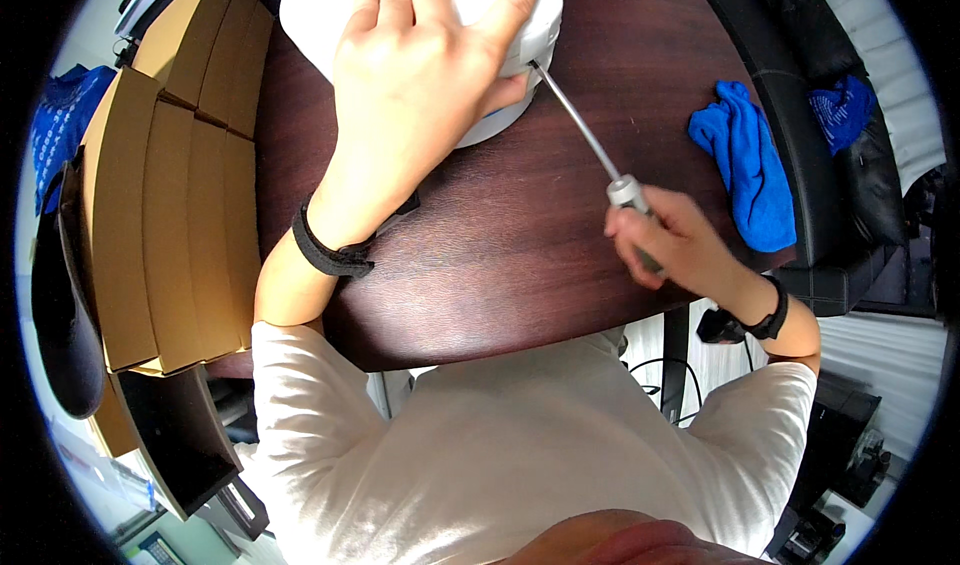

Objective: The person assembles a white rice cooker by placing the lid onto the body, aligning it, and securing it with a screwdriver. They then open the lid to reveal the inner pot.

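Observation:
A white, rounded plastic appliance [311, 23] lies at the far edge of the view, partly cut off and partly covered by my left hand [412, 80]. That hand grips it, index finger stretched along its right side and thumb tucked lower against it. My right hand [672, 240] is closed round the grey handle of a screwdriver [582, 125], slightly blurred. The long metal shaft slants up and left, its tip meeting a dark spot on the appliance's right edge, close to my left thumb. What the tip engages is too small to tell.
Both sit over a dark brown wooden table [480, 265]. A blue cloth [745, 165] is crumpled at its right edge, beside a black leather couch [815, 205]. Cardboard boxes [170, 225] stand in a row along the left side. A black cable [690, 370] hangs below the table.

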`<control>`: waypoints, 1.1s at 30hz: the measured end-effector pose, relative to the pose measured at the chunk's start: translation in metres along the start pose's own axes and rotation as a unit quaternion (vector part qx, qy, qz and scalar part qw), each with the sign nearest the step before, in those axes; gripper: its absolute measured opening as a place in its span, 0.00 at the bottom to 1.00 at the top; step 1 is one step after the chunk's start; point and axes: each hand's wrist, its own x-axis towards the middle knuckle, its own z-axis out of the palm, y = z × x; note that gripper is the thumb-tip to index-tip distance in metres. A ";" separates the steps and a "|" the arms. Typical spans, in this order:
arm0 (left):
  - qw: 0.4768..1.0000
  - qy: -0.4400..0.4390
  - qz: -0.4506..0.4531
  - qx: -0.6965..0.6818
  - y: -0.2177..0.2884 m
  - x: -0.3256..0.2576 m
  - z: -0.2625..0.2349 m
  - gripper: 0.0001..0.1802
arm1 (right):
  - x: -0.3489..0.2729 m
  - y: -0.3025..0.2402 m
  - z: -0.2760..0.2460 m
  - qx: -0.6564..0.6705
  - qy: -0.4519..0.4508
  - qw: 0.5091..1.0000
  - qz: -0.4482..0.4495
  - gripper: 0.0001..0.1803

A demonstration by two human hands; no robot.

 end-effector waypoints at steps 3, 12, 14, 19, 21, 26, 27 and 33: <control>1.000 -0.018 -0.003 0.001 0.000 -0.001 0.000 0.47 | -0.006 -0.010 -0.018 -0.328 0.142 0.927 -0.118 0.15; 0.997 -0.054 -0.041 -0.038 0.004 0.008 -0.006 0.42 | -0.009 -0.020 -0.032 -0.539 0.258 0.770 -0.225 0.15; 0.995 -0.085 -0.043 -0.038 0.004 0.010 -0.010 0.42 | -0.009 -0.021 -0.034 -0.540 0.256 0.765 -0.239 0.15; 0.990 -0.141 -0.017 0.022 0.002 0.015 -0.015 0.44 | -0.009 -0.022 -0.035 -0.542 0.255 0.764 -0.240 0.14; 0.989 -0.148 -0.016 0.015 0.001 0.016 -0.015 0.45 | -0.007 -0.021 -0.035 -0.540 0.256 0.762 -0.248 0.14; 0.994 -0.103 0.003 -0.023 -0.002 0.020 -0.013 0.37 | -0.003 -0.020 -0.037 -0.539 0.251 0.762 -0.258 0.14; 0.993 -0.121 -0.001 -0.004 -0.001 0.020 -0.014 0.41 | -0.003 -0.020 -0.037 -0.540 0.251 0.757 -0.268 0.15; 0.989 -0.148 0.009 0.014 -0.001 0.020 -0.019 0.43 | -0.004 -0.019 -0.040 -0.540 0.249 0.751 -0.289 0.15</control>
